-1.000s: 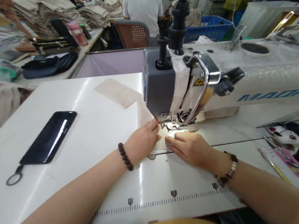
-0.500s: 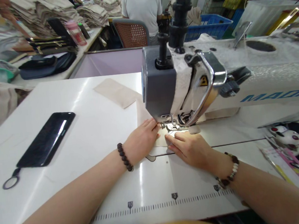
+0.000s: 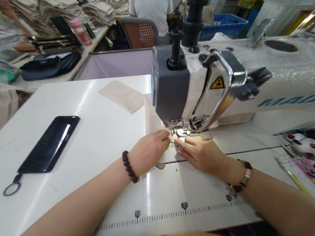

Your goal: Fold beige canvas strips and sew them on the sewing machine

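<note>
A white and grey sewing machine (image 3: 204,80) stands on the white table (image 3: 92,139). A beige strip of fabric (image 3: 152,120) runs under its presser foot (image 3: 182,131). My left hand (image 3: 149,150) lies on the fabric just left of the foot, fingers pressed flat and together. My right hand (image 3: 201,152) rests just in front of the foot, fingertips pressing the fabric's near end down. Both wrists wear bead bracelets. A second folded beige piece (image 3: 122,95) lies further back on the table.
A black phone (image 3: 50,143) with a ring loop lies at the left. A ruler scale (image 3: 183,212) runs along the table's front edge. Pink scissors (image 3: 310,173) lie at the right. A person in a white shirt (image 3: 150,3) sits behind; stacks of beige fabric (image 3: 49,11) fill the back left.
The fabric has fed back under the foot, and both hands have slid forward with it toward the needle. The view has shifted slightly.
</note>
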`<action>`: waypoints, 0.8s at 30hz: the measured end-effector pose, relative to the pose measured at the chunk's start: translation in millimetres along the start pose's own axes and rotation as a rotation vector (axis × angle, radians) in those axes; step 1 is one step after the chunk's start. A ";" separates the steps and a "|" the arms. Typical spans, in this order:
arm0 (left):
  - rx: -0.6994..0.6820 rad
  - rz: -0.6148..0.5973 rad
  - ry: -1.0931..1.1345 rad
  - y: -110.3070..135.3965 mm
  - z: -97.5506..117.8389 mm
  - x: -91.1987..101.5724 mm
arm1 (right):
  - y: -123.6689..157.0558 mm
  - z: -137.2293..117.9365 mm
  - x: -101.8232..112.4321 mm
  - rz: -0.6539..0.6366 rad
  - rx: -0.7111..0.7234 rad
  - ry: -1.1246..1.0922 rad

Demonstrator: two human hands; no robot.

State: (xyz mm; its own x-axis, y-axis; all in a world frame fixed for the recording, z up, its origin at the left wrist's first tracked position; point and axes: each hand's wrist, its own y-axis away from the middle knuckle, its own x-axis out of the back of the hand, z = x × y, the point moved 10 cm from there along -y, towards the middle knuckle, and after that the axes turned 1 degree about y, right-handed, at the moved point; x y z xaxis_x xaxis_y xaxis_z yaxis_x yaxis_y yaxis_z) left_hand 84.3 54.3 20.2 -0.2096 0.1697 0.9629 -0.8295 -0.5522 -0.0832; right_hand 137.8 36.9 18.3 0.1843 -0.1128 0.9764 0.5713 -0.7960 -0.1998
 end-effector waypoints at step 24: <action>0.092 -0.064 -0.104 3.5 6.2 3.2 | 2.6 -2.7 4.8 0.017 0.079 -0.091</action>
State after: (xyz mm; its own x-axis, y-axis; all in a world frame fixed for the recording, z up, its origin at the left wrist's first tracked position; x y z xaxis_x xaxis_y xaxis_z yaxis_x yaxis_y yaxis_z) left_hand 83.9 47.8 24.6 -0.0988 0.1242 0.9873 -0.7878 -0.6159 -0.0014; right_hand 138.0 32.7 22.7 0.2640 -0.0686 0.9621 0.6281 -0.7448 -0.2254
